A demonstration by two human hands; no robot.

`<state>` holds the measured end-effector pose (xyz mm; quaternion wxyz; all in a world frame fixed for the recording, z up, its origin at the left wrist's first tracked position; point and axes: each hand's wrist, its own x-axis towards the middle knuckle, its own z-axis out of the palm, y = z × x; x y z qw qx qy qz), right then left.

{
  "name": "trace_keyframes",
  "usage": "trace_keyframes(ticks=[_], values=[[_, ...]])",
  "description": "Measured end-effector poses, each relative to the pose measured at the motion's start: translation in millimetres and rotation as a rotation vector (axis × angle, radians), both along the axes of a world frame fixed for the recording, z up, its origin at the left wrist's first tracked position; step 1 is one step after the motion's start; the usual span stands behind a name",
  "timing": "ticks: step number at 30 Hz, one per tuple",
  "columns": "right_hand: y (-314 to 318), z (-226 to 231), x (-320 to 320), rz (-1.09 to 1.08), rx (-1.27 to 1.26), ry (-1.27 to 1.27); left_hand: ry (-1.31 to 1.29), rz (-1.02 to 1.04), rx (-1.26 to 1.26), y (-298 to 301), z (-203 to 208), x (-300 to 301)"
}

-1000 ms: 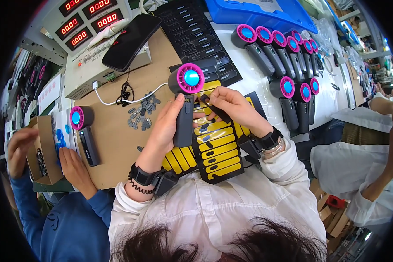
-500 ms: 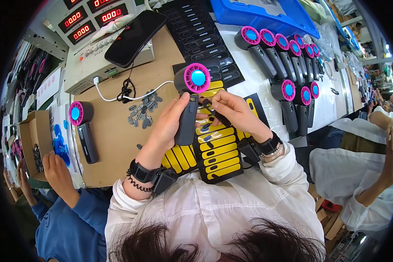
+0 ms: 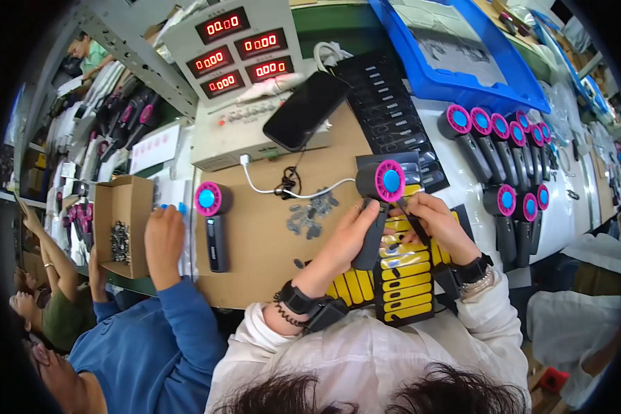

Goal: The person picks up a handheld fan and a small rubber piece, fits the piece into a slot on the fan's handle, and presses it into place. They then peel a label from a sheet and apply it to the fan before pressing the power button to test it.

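My left hand (image 3: 350,238) is closed around the dark grey handle of a handheld fan (image 3: 371,238). The fan's head, with its pink ring and blue centre, points up and away from me. Close to the handle's right side, my right hand (image 3: 440,219) pinches a narrow dark strip (image 3: 416,226); its exact kind is unclear. Below both hands lie black sheets with yellow oblong stickers (image 3: 405,286). Left of my left hand, small grey oval pieces (image 3: 312,215) are scattered on the brown board.
Several finished-looking fans (image 3: 507,162) lie at the right, near a blue tray (image 3: 462,76). Another fan (image 3: 216,241) lies at the left. Behind stand a meter box (image 3: 231,138), a phone (image 3: 306,110) and a white cable (image 3: 259,186). A co-worker's hand (image 3: 164,241) is beside a cardboard box (image 3: 132,228).
My view has swung left, so the bench appears farther right. The fan's handle leans more, with the dark strip still pinched beside it. The co-worker's hand has reached forward to the small blue pieces.
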<state>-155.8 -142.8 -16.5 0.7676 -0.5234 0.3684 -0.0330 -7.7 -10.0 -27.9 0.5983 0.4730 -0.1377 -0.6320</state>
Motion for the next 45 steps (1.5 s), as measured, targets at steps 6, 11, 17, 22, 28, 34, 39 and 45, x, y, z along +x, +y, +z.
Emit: trace_keyframes(ticks=[6,11,17,22,28,34,39,45], values=[[-6.2,-13.8,-5.1,0.001,0.027,-0.052,0.142,0.066,-0.129,3.3,8.7,5.6],[-6.3,-9.8,-8.3,-0.098,-0.031,-0.254,0.252,0.095,-0.236,2.5,18.2,10.2],[18.5,28.0,-2.6,-0.118,-0.664,-0.212,-0.014,0.201,-0.197,-6.6,39.3,-9.0],[31.4,32.4,-1.0,-0.120,-1.488,-0.247,-0.025,0.240,-0.214,-4.5,45.1,-18.1],[42.8,30.5,-3.6,-0.072,-1.651,-0.255,-0.055,0.237,-0.217,-5.5,41.3,-19.4],[49.8,37.7,-9.1,-0.028,-1.232,-0.277,-0.092,0.204,-0.231,-3.6,41.0,-15.5],[47.7,35.9,-29.2,-0.030,-0.874,-0.225,-0.101,0.218,-0.229,-1.4,40.9,-11.1],[48.1,39.4,-31.1,-0.031,-0.658,-0.189,-0.133,0.202,-0.278,-0.9,39.1,-12.1]])
